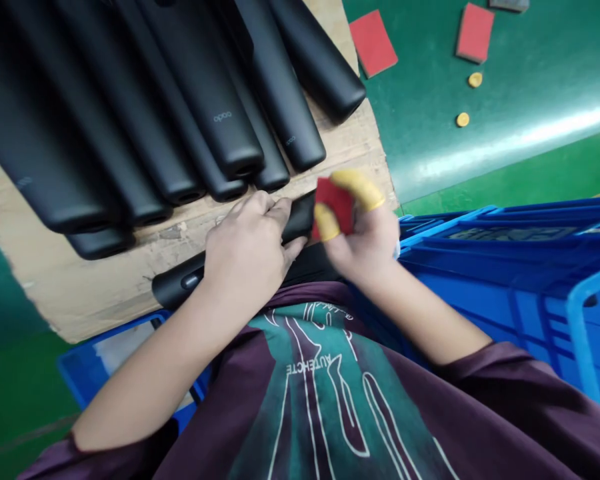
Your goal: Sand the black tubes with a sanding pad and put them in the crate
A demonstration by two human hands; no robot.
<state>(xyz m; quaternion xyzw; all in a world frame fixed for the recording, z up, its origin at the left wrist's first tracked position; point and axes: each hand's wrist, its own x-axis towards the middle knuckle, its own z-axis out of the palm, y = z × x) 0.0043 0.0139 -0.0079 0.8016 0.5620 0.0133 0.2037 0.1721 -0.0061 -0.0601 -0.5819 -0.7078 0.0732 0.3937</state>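
Left hand [247,257] has its fingers clamped on one black case [300,217], right hand [365,247] pinches a red sponge pad [335,207] between yellow-capped fingers [357,187]; a bunch more black cases [220,133] sit on the cardboard sheet [80,293].

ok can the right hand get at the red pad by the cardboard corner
Probably yes: the way from the right hand to the red pad looks free, passing over bare cardboard beside black tubes, though it now pinches another red pad.
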